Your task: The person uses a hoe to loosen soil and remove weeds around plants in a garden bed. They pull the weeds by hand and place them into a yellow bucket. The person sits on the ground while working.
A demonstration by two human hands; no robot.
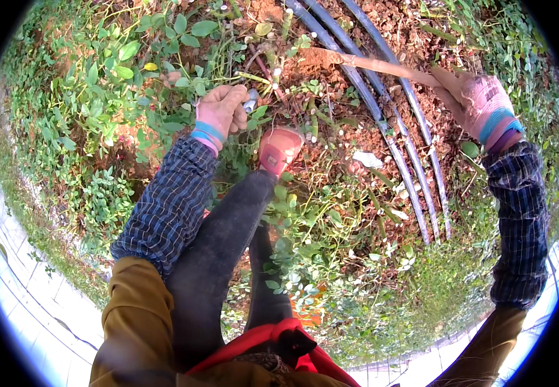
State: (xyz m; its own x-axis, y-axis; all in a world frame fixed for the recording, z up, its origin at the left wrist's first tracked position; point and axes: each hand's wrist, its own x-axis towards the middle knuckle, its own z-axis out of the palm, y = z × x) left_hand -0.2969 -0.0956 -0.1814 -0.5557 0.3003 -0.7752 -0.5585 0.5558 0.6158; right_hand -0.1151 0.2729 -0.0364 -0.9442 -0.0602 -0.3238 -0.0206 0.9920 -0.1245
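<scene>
My right hand, in a pinkish work glove with a blue and purple cuff, is closed round the end of a wooden handle. The handle runs left across the pipes to a soil-brown end near the cut stems; the tool's head cannot be made out. My left hand, gloved alike, has its fingers curled together beside a small grey-blue object. Whether it grips that object is unclear. Cut green stems stand just right of this hand, with leafy rose-like shoots to its left.
Three dark pipes curve over red soil between my hands. My pink shoe is planted by the cut stems. A pale scrap lies on the soil. Low greenery surrounds the bed, and light paving borders it at the lower left.
</scene>
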